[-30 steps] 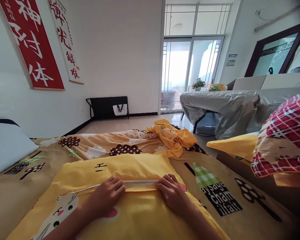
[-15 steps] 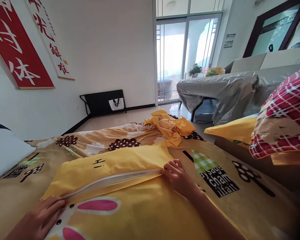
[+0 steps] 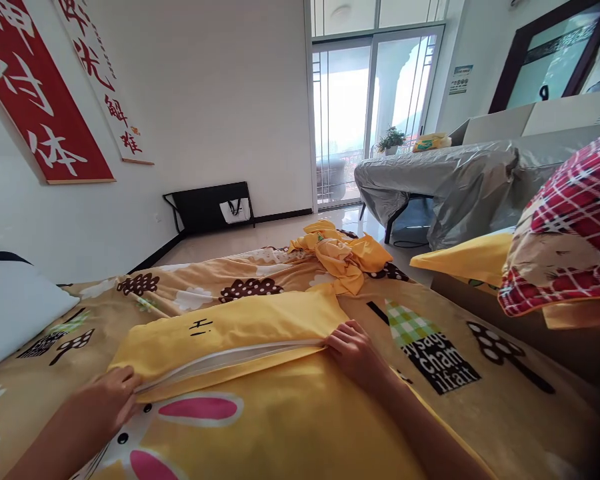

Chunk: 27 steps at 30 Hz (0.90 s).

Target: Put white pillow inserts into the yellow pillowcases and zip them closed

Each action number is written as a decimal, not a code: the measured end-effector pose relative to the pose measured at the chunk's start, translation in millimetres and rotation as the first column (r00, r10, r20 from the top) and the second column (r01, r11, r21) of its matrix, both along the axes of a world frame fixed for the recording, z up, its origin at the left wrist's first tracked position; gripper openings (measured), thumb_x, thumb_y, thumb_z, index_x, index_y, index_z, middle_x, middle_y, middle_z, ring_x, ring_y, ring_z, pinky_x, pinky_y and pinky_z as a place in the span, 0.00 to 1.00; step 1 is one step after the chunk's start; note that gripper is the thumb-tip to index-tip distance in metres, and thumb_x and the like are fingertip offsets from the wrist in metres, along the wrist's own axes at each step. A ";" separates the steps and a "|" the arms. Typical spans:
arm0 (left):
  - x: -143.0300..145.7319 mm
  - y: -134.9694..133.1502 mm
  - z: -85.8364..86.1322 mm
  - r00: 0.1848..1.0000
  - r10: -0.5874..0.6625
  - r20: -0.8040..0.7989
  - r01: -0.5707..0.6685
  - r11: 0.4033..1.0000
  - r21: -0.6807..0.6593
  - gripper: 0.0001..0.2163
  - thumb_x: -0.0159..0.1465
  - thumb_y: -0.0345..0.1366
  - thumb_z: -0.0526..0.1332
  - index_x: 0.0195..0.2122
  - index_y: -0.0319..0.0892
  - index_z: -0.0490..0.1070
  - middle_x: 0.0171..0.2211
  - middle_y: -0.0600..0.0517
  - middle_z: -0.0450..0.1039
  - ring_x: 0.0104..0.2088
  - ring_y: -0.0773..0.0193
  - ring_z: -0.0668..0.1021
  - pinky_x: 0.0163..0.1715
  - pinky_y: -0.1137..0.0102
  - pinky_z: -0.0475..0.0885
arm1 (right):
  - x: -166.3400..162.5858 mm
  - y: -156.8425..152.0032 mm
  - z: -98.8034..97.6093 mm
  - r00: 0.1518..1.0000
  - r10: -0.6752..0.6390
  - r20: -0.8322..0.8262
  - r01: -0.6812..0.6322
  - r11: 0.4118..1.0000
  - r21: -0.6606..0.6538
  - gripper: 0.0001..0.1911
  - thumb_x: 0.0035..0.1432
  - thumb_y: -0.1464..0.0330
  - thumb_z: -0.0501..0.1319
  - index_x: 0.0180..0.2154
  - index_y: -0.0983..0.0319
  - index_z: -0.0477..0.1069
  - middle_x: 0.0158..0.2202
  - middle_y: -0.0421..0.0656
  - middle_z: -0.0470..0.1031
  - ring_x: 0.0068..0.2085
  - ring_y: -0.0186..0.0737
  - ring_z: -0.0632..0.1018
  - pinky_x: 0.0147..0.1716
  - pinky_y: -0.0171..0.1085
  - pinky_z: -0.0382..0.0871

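Yellow rabbit-print pillowcase lies on the patterned bedsheet before me, left hand pinching the left end of its open seam, right hand pressing the right end with fingers together; I judge an even outward pull holds that seam straight.

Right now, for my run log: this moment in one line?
left grip: holds pillowcase, opening's left end | right grip: on opening's right end | inner pillow showing

A crumpled cloth lies near what seems a covered table.
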State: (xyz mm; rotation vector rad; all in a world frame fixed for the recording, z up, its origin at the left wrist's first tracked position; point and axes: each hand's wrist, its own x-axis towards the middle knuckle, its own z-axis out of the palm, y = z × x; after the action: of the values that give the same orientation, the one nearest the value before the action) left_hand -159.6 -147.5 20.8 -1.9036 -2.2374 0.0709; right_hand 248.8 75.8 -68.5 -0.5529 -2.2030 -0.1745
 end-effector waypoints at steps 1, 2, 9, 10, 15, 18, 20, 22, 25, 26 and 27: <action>18.8 7.6 12.0 0.996 -0.092 0.014 0.091 0.994 0.056 0.15 0.59 0.39 0.49 0.35 0.44 0.77 0.35 0.45 0.76 0.36 0.51 0.78 0.35 0.60 0.74 | -0.1 -0.2 0.8 1.000 0.009 -0.014 -0.009 1.000 -0.017 0.12 0.62 0.74 0.54 0.26 0.61 0.69 0.24 0.39 0.71 0.30 0.35 0.69 0.39 0.37 0.58; 40.0 16.3 23.9 0.980 -0.200 0.026 0.194 0.971 0.142 0.15 0.61 0.40 0.50 0.37 0.45 0.76 0.37 0.46 0.76 0.38 0.53 0.78 0.37 0.62 0.73 | -0.2 -0.5 1.5 1.000 0.017 -0.024 -0.018 0.999 -0.034 0.12 0.62 0.74 0.54 0.26 0.61 0.69 0.24 0.39 0.71 0.31 0.35 0.69 0.38 0.37 0.58; 197.3 106.4 47.1 0.800 -0.589 0.117 0.580 0.808 0.103 0.11 0.61 0.28 0.49 0.33 0.42 0.71 0.31 0.48 0.72 0.32 0.60 0.74 0.33 0.67 0.68 | -0.4 -2.3 1.5 0.999 0.017 -0.045 -0.016 1.000 0.015 0.15 0.63 0.75 0.52 0.24 0.62 0.67 0.24 0.40 0.70 0.30 0.35 0.67 0.36 0.36 0.58; 211.6 120.9 39.3 0.796 -0.580 0.173 0.576 0.814 0.078 0.10 0.61 0.28 0.50 0.32 0.41 0.71 0.31 0.48 0.72 0.31 0.61 0.74 0.31 0.68 0.68 | -0.1 -2.4 1.6 0.999 0.009 -0.051 -0.008 0.999 0.035 0.16 0.63 0.76 0.52 0.23 0.62 0.66 0.23 0.40 0.70 0.29 0.34 0.67 0.35 0.36 0.57; 242.8 171.0 -4.5 0.780 -0.517 0.352 0.537 0.842 0.047 0.10 0.60 0.29 0.53 0.27 0.39 0.73 0.29 0.47 0.74 0.30 0.62 0.75 0.33 0.69 0.68 | 1.5 -3.2 3.0 0.995 0.033 -0.090 -0.024 0.995 0.098 0.16 0.63 0.77 0.51 0.23 0.61 0.66 0.23 0.39 0.70 0.29 0.33 0.68 0.34 0.36 0.57; 246.7 174.6 -15.1 0.801 -0.477 0.360 0.497 0.867 0.042 0.11 0.62 0.33 0.54 0.28 0.39 0.75 0.30 0.46 0.75 0.31 0.61 0.76 0.32 0.68 0.68 | 1.3 -3.1 2.0 0.989 0.053 -0.139 -0.043 0.997 0.070 0.15 0.63 0.77 0.51 0.25 0.61 0.67 0.24 0.39 0.71 0.29 0.33 0.70 0.35 0.36 0.57; 249.1 170.1 -15.3 0.824 -0.445 0.352 0.467 0.884 0.025 0.11 0.62 0.35 0.54 0.30 0.40 0.75 0.31 0.46 0.75 0.32 0.60 0.76 0.32 0.67 0.68 | 0.8 -2.7 0.6 0.983 0.059 -0.174 -0.054 0.998 0.037 0.14 0.63 0.76 0.51 0.25 0.61 0.67 0.24 0.39 0.72 0.28 0.32 0.71 0.35 0.36 0.58; 252.4 165.2 -13.0 0.843 -0.428 0.325 0.451 0.892 0.004 0.12 0.63 0.36 0.54 0.31 0.41 0.76 0.32 0.47 0.75 0.33 0.59 0.77 0.33 0.67 0.68 | 0.3 -2.6 -0.3 0.979 0.061 -0.197 -0.060 0.998 0.010 0.14 0.62 0.76 0.51 0.25 0.61 0.66 0.23 0.39 0.72 0.28 0.32 0.71 0.35 0.36 0.58; 257.8 162.8 -10.7 0.878 -0.401 0.262 0.421 0.907 -0.024 0.12 0.64 0.35 0.53 0.31 0.42 0.76 0.32 0.46 0.75 0.33 0.57 0.77 0.32 0.66 0.68 | 0.0 -3.2 0.0 0.974 0.068 -0.216 -0.071 0.997 -0.008 0.14 0.61 0.77 0.52 0.24 0.61 0.66 0.23 0.39 0.72 0.27 0.32 0.71 0.34 0.36 0.58; 259.1 163.4 -10.8 0.888 -0.389 0.245 0.408 0.912 -0.032 0.13 0.64 0.35 0.52 0.32 0.42 0.76 0.32 0.45 0.76 0.33 0.56 0.78 0.32 0.65 0.68 | -0.1 -3.6 0.5 0.972 0.071 -0.223 -0.076 0.997 -0.011 0.14 0.61 0.77 0.52 0.24 0.61 0.66 0.23 0.39 0.72 0.27 0.32 0.71 0.34 0.36 0.58; 260.2 164.4 -11.2 0.895 -0.380 0.234 0.399 0.916 -0.039 0.13 0.64 0.35 0.52 0.31 0.41 0.76 0.32 0.44 0.76 0.33 0.55 0.78 0.31 0.65 0.68 | -0.1 -3.9 0.9 0.970 0.076 -0.231 -0.081 0.997 -0.011 0.13 0.60 0.77 0.52 0.24 0.61 0.65 0.23 0.39 0.72 0.26 0.32 0.71 0.34 0.36 0.58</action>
State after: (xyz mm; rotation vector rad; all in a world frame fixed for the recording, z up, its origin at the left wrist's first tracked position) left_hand 100.6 17.0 9.6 -2.4813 -1.9523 -0.1142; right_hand 248.7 71.9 -67.6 -0.4711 -1.9985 -0.0426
